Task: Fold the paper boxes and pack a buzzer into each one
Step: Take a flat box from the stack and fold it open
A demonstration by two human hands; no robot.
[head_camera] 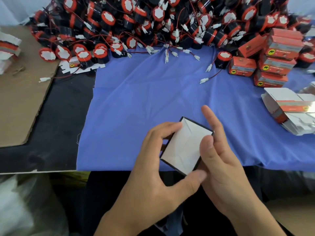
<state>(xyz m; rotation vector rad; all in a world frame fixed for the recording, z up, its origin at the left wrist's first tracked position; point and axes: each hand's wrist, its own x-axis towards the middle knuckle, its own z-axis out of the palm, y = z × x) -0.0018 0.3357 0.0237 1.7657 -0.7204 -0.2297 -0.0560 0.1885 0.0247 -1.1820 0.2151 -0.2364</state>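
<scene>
A paper box [185, 147], its white inside facing up with dark edges, is held between both hands above the near edge of the blue cloth [153, 92]. My left hand [158, 166] grips its left side, fingers at the top corner and thumb at the bottom corner. On the box's right edge rests the thumb of my right hand [223, 160], while its fingers stretch out behind. A big heap of black and red buzzers [136, 23] with red wires and white plugs fills the far side. Flat box blanks [289, 111] lie at the right.
Folded orange boxes [272, 58] are stacked at the far right. One lone buzzer [222, 59] stands next to them. A brown cardboard sheet [22, 92] covers the left of the table, with another pile of blanks [8, 48] on it. A flat blank [76, 65] lies under the heap's left edge.
</scene>
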